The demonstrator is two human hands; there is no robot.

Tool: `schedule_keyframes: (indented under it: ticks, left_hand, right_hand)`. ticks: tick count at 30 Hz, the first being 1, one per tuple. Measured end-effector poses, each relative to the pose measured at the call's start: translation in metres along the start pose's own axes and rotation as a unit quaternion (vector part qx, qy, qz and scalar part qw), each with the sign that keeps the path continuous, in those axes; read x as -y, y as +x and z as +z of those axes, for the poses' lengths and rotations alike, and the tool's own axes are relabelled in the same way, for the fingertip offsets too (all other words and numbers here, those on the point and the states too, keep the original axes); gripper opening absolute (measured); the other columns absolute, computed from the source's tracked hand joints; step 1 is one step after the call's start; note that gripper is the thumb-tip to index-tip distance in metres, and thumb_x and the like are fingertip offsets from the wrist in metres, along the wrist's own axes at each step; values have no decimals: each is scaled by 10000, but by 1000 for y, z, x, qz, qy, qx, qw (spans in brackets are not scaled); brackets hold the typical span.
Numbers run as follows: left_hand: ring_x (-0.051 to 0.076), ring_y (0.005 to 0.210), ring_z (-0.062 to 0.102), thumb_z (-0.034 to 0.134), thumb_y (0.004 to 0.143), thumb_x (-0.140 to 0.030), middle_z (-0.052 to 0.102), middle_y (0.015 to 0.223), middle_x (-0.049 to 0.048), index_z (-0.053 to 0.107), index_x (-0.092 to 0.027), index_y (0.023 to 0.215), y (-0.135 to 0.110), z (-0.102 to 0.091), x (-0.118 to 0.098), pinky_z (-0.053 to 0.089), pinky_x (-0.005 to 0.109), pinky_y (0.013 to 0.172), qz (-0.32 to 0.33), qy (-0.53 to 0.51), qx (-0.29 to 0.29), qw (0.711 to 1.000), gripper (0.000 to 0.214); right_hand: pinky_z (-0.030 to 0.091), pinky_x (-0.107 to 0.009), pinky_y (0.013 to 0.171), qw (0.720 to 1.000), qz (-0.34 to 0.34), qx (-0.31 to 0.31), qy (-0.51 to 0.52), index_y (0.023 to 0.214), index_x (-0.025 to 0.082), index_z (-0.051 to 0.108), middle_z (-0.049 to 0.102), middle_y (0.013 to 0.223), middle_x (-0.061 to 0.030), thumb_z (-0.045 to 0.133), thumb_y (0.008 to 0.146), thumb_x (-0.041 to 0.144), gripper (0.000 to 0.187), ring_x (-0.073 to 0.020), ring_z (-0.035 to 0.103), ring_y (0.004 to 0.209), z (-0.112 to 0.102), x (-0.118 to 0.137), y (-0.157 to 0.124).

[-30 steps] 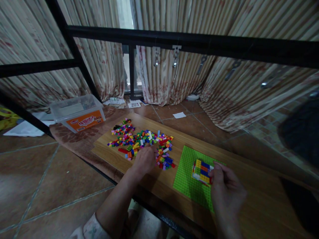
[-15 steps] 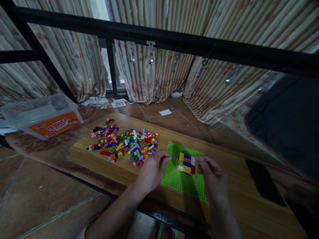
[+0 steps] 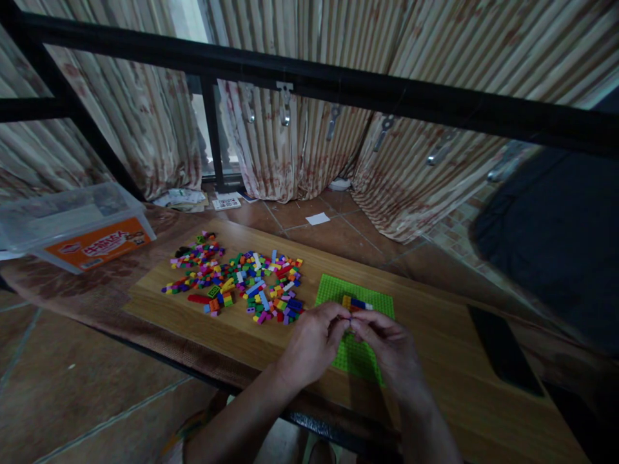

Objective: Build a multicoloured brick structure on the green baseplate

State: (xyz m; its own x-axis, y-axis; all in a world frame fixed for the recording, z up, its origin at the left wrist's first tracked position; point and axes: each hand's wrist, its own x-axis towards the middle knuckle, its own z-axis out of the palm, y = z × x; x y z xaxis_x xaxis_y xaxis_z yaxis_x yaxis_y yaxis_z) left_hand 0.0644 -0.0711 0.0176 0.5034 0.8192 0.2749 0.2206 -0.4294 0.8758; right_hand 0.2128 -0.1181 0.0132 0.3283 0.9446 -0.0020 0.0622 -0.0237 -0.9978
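Note:
My left hand [image 3: 312,341] and my right hand [image 3: 391,348] meet fingertip to fingertip over the green baseplate [image 3: 358,361]. Between the pinched fingers of both hands is a tiny purple brick [image 3: 351,318], mostly covered by the fingertips. Just behind them, on the baseplate, stands a block built of bricks [image 3: 358,303]. Its yellow, blue and white far edge shows, while my fingers hide the remainder.
Loose coloured bricks [image 3: 264,299] lie spread over the left half of the wooden board [image 3: 435,322]. A black phone-like slab [image 3: 505,351] rests on the right. A clear plastic box [image 3: 77,222] with an orange label stands far left. A black metal bar [image 3: 309,77] crosses behind.
My left hand has moved right with the purple brick, and my right hand has come left from beside the built block. Their fingertips now meet in front of it.

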Motion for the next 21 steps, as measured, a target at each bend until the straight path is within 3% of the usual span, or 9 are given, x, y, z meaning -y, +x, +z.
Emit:
schedule_keyframes:
  ticks: [2, 7, 11, 16, 21]
  left_hand:
    - [134, 816, 645, 515, 904, -200, 698, 901, 10, 642, -200, 986, 1, 1, 0, 476, 231, 753, -14, 7, -11, 1000, 151]
    - [171, 844, 661, 529, 882, -213, 707, 986, 43, 649, -193, 1068, 4, -1, 7, 506, 287, 796, -76, 71, -21, 994, 222]
    - [190, 890, 660, 531, 854, -165, 684, 1091, 80, 613, -171, 1166, 3, 1, 12, 510, 326, 852, -116, 128, 21, 985, 323]
    - [201, 954, 648, 535, 855, -196, 655, 1170, 91, 553, -182, 1249, -2, 8, 14, 506, 336, 881, -111, 171, 80, 976, 394]
    - [212, 984, 642, 528, 860, -209, 652, 1165, 94, 559, -179, 1235, -4, 10, 16, 497, 335, 894, -98, 179, 91, 975, 378]
  right_hand:
    - [458, -250, 641, 999, 11, -32, 15, 760, 242, 756, 681, 693, 9, 790, 661, 384, 177, -121, 573, 650, -8, -1, 1]
    - [413, -235, 574, 980, 60, -187, -18, 767, 211, 737, 621, 624, 28, 825, 591, 416, 284, -101, 496, 583, -45, -12, 5]
    - [414, -255, 576, 981, 92, -166, -50, 786, 191, 731, 653, 671, 4, 824, 572, 440, 341, -120, 514, 606, -58, -22, 6]
    - [436, -292, 628, 983, 75, -142, -92, 742, 181, 735, 691, 690, -22, 802, 552, 470, 352, -162, 574, 655, -47, -27, 11]
    - [448, -319, 652, 983, 77, -118, -115, 728, 187, 747, 719, 727, -43, 775, 569, 500, 352, -206, 618, 719, -42, -27, 15]
